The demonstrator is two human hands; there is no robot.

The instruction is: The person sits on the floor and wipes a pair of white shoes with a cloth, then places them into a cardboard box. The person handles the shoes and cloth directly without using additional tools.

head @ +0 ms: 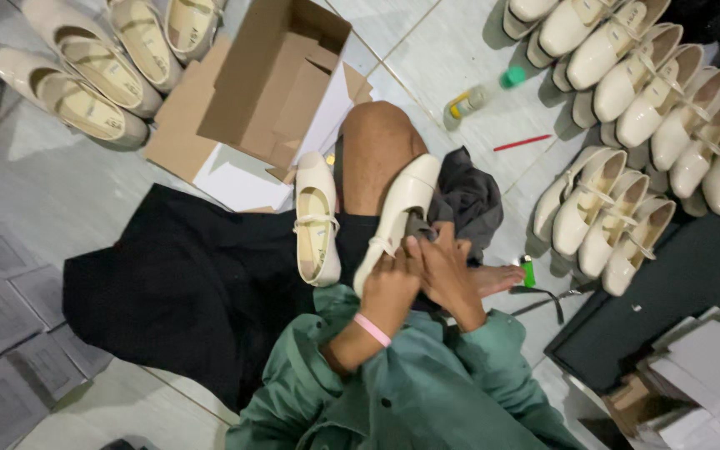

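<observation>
**Observer:** Both of your hands are on one cream shoe point(399, 217). Your left hand point(390, 287), pink band point(372, 329) at the wrist, is closed around its heel end. Your right hand point(446, 268) presses a grey cloth point(464, 198) against the shoe's side, fingers curled over it.

**Operator:** Where does the shoe sit?

**Observer:** Tilted on its side across your lap, toe pointing away from you, leaning against your bare knee point(377, 150). A second cream shoe point(317, 218) lies just beside it on the black fabric point(185, 283), sole down, strap across the opening.

**Operator:** What's around you?

**Observer:** An open cardboard box point(272, 79) beyond the knee on the tiled floor. Rows of cream shoes point(652, 108) at your right, more point(93, 75) at your left. A small bottle with a green cap point(481, 93) and a red pencil point(522, 142) lie on the tiles. A green lighter point(528, 271) and scissors point(553, 300) are near your foot point(497, 277).
</observation>
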